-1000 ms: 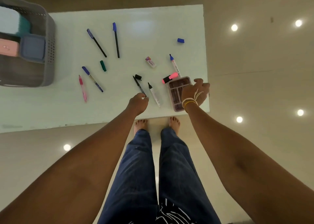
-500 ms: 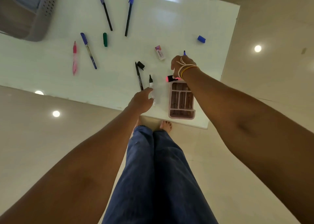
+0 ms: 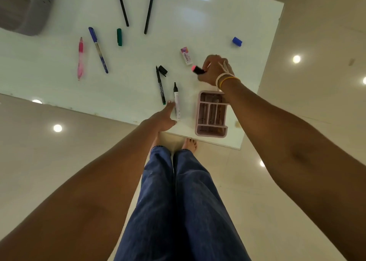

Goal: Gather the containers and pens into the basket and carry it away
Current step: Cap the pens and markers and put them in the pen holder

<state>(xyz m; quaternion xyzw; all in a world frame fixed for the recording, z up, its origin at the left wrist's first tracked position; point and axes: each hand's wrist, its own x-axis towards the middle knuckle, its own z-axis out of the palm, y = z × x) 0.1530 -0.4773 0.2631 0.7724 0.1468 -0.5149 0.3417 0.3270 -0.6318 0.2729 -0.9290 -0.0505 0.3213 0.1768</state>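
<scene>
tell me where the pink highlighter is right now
In the head view the pink highlighter is in the right hand, lifted just beyond the pink compartment tray and beside the eraser.

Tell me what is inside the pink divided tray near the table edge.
The pink divided plastic tray shows long slots and a cross slot, with nothing clearly visible in them. Its far right corner is covered by the right forearm, so that part cannot be seen.

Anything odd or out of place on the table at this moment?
Three caps lie loose, apart from any pen: a black cap beside the uncapped black pen, a green cap and a blue cap. The white marker is also uncapped. The pink organizer tray sits at the table edge.
</scene>
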